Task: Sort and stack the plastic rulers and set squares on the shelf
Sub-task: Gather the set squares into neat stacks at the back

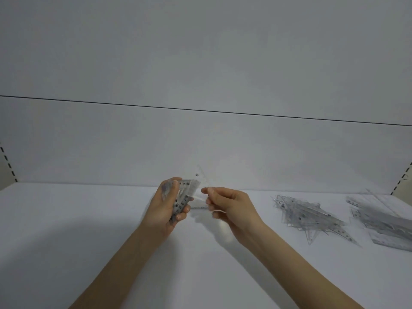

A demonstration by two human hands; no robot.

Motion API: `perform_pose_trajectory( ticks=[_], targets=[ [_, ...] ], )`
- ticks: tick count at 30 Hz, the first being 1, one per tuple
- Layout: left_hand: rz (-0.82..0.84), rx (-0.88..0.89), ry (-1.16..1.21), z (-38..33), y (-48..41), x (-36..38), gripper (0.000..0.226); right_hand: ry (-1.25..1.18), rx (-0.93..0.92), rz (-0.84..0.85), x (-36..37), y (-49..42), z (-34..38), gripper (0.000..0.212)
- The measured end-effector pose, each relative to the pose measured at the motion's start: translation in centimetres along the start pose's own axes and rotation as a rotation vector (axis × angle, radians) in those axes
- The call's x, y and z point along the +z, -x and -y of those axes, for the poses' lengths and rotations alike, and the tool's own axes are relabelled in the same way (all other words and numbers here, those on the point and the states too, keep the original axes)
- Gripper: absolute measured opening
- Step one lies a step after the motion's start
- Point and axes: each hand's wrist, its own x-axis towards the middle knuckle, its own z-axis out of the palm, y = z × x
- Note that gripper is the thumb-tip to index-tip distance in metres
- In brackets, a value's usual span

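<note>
- Looking down at a plain white shelf (89, 230) with a white back panel (200, 141) behind and slotted uprights (6, 161) at the side edges; sorting in the open middle, presumably to keep the work apart from what's already laid down
- Off at the far right, flat on the shelf: a heap of rulers (383, 221), clear plastic, running roughly the same way; probably parked there as the ruler stack
- Just left of that, near but apart: a pile of set squares (312, 217), also clear; corners poking out every direction, so guessing not squared up yet
- Then 2 bare forearms (289, 259) coming in from the bottom, meeting over mid-shelf, well apart from both heaps
- Left hand (166, 204): raised off the shelf, fingers and thumb curled round a bundle of set squares (184, 192), gripping it by 1 end with the printed numbers facing up; likely acting as the collecting stack
- Right hand (231, 206): just beside the left, thumb and forefinger pinching a single set square (204, 190); remaining fingers loosely curled underneath
- Smallest bit, that single set square: nearly invisible against the white panel, tip pointing up past the bundle, tiny dark hole near the top; touching the bundle or just overlapping it, can't tell; guessing about to be lined up against the bundle, though could equally be coming off it
</note>
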Motion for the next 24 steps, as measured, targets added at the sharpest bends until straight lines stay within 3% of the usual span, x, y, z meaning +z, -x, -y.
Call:
perform_pose_trajectory(
  ticks=[5, 8, 12, 14, 16, 17, 20, 22, 24],
  targets=[
    [0.039, 0.035, -0.024, 0.4, 0.0, 0.1, 0.035, -0.079, 0.073, -0.09, 3.0, -0.5, -0.5, 0.008],
    [0.027, 0.01, -0.04, 0.4, 0.2, 0.2, 0.025, 0.357, -0.023, -0.161, 3.3, -1.2, -1.0, 0.025],
    [0.013, -0.024, -0.009, 0.2, 0.1, 0.1, 0.012, 0.726, -0.118, -0.033, 2.2, -2.0, -0.6, 0.044],
    [0.013, -0.051, 0.024, 0.0, 0.0, 0.0, 0.013, 0.836, -0.179, -0.03, 1.3, -2.7, -0.3, 0.04],
    [0.031, -0.074, 0.038, -0.1, 0.0, -0.1, 0.014, 0.803, -0.353, -0.091, 0.0, -3.4, 0.1, 0.017],
    [0.043, -0.085, 0.035, -0.2, -0.1, -0.2, 0.014, 0.79, -0.461, -0.051, -0.8, -3.6, 0.6, 0.017],
    [0.117, -0.127, 0.013, -0.1, 0.0, -0.5, 0.015, 0.988, -0.687, 0.291, -2.7, -4.5, 2.0, 0.052],
    [0.175, -0.153, 0.007, 0.0, 0.1, -0.5, 0.016, 1.13, -0.738, 0.42, -2.9, -5.0, 2.5, 0.049],
    [0.197, -0.17, 0.009, 0.1, 0.2, -0.3, 0.021, 1.166, -0.77, 0.363, -3.1, -5.5, 2.6, 0.04]
  ],
)
